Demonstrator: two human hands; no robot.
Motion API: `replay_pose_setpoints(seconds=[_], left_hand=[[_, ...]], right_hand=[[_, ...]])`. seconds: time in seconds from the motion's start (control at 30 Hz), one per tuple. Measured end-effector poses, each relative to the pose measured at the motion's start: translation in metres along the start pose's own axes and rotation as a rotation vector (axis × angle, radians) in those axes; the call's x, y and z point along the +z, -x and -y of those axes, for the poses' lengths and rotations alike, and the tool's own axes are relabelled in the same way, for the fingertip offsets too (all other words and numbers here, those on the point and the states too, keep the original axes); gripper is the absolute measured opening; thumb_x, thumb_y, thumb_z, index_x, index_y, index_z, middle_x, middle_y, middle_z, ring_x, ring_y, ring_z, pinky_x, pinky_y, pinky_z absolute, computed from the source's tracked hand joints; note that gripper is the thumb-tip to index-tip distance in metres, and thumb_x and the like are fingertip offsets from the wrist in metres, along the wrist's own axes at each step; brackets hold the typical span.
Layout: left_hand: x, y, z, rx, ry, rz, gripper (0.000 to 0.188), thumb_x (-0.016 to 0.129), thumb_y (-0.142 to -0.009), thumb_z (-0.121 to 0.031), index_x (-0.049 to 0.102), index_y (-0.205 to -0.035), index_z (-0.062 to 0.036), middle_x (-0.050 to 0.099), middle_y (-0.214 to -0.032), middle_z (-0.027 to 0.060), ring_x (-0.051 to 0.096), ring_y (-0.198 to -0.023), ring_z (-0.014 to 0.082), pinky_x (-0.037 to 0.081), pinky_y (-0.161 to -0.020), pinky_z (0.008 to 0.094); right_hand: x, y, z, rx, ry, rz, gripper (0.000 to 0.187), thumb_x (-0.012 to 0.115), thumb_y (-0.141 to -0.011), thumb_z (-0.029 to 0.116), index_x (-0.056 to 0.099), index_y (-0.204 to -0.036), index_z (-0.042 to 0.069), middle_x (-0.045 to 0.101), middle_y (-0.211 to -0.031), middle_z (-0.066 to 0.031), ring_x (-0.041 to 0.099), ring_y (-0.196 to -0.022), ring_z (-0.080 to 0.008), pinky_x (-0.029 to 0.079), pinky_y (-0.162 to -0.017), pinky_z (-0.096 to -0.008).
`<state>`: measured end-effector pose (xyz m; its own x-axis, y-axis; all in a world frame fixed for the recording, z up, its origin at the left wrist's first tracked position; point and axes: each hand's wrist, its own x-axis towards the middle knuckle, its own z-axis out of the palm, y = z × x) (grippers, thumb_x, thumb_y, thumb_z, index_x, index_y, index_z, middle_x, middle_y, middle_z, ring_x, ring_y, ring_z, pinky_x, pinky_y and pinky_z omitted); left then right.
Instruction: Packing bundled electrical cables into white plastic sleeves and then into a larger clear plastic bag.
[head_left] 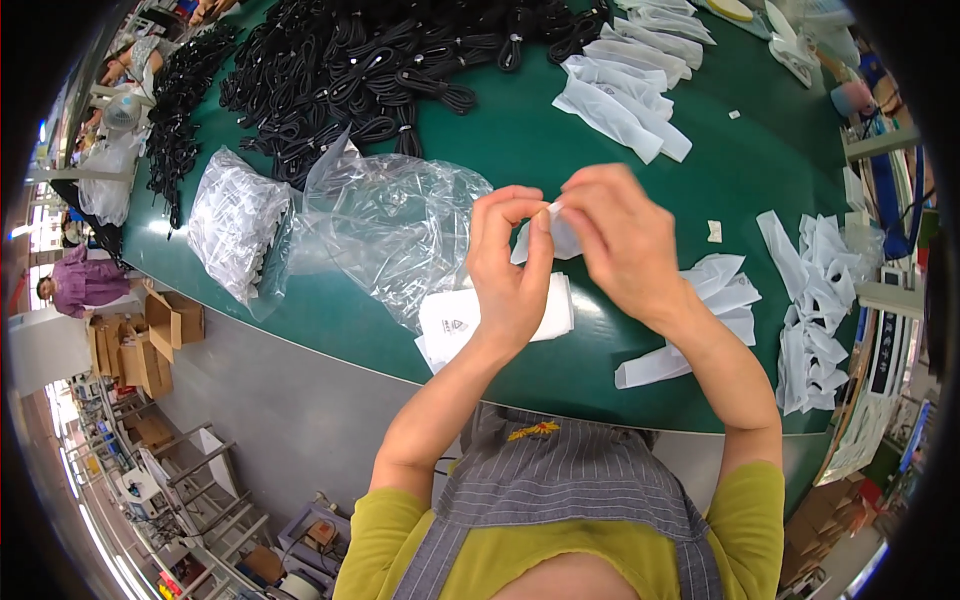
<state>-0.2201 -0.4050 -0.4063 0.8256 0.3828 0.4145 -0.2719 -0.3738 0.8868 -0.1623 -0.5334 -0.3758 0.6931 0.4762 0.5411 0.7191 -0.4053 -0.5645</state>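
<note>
My left hand [508,262] and my right hand [628,240] meet fingertip to fingertip above the green table. Between the pinched fingers shows a small white bit, apparently the edge of a frosted white plastic bag [564,240] that hangs partly hidden behind them. The right fingers are a little blurred. Under my left hand lies a stack of flat white bags [447,322] with a small dark print. More frosted bags [728,295] lie loosely by my right forearm.
A large heap of coiled black cables [370,75] covers the far left of the green table [510,130]. Nearer lie a clear plastic bag [385,215] and a packed bag of white pieces [238,222]. Rows of filled white bags lie far right [625,105] and at the right edge [810,310].
</note>
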Motion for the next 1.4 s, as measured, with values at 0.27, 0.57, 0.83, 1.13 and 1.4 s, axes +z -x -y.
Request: replay_pose_setpoints(seconds=[0.27, 0.57, 0.83, 1.13, 1.4], left_hand=[[-0.046, 0.055, 0.014, 0.118, -0.176, 0.312, 0.021, 0.067, -0.080, 0.003, 0.063, -0.099, -0.0026, 0.063, -0.099, 0.0138, 0.061, -0.091, 0.0316, 0.047, -0.076, 0.0384], [-0.039, 0.095, 0.055, 0.125, -0.433, 0.409, 0.020, 0.069, -0.077, 0.000, 0.066, -0.096, -0.0060, 0.062, -0.100, 0.0074, 0.057, -0.089, 0.0274, 0.042, -0.076, 0.0382], [-0.044, 0.086, 0.042, 0.163, -0.399, 0.400, 0.019, 0.068, -0.078, -0.002, 0.064, -0.096, -0.0050, 0.060, -0.096, 0.0083, 0.056, -0.088, 0.0282, 0.041, -0.076, 0.0392], [-0.028, 0.086, 0.042, 0.201, -0.606, 0.489, 0.014, 0.068, -0.077, 0.001, 0.062, -0.088, -0.0041, 0.060, -0.081, 0.0103, 0.058, -0.075, 0.0287, 0.047, -0.066, 0.0396], [-0.029, 0.093, 0.036, 0.207, -0.496, 0.308, 0.017, 0.070, -0.073, 0.003, 0.066, -0.087, -0.0070, 0.066, -0.084, 0.0049, 0.062, -0.075, 0.0232, 0.048, -0.066, 0.0349]], right_hand=[[-0.023, -0.026, -0.114, 0.380, 0.286, -0.001, 0.015, 0.059, -0.091, 0.006, 0.062, -0.105, 0.007, 0.063, -0.104, -0.0099, 0.065, -0.085, -0.0296, 0.051, -0.073, -0.0375], [0.181, -0.113, -0.110, 0.228, 0.275, 0.218, 0.038, 0.067, -0.088, 0.027, 0.057, -0.111, -0.001, 0.061, -0.113, -0.0173, 0.056, -0.112, -0.0357, 0.050, -0.087, -0.0471], [0.012, 0.032, -0.053, 0.336, -0.222, 0.422, 0.034, 0.068, -0.086, 0.016, 0.058, -0.118, 0.008, 0.058, -0.104, -0.0126, 0.061, -0.090, -0.0350, 0.049, -0.077, -0.0407], [-0.031, 0.126, -0.015, 0.278, 0.100, 0.370, 0.041, 0.074, -0.079, 0.006, 0.062, -0.118, 0.007, 0.060, -0.104, -0.0098, 0.060, -0.093, -0.0290, 0.052, -0.076, -0.0373], [-0.025, 0.135, -0.014, 0.005, 0.232, 0.213, 0.034, 0.072, -0.076, 0.005, 0.066, -0.110, 0.008, 0.059, -0.096, -0.0047, 0.058, -0.086, -0.0212, 0.052, -0.066, -0.0331]])
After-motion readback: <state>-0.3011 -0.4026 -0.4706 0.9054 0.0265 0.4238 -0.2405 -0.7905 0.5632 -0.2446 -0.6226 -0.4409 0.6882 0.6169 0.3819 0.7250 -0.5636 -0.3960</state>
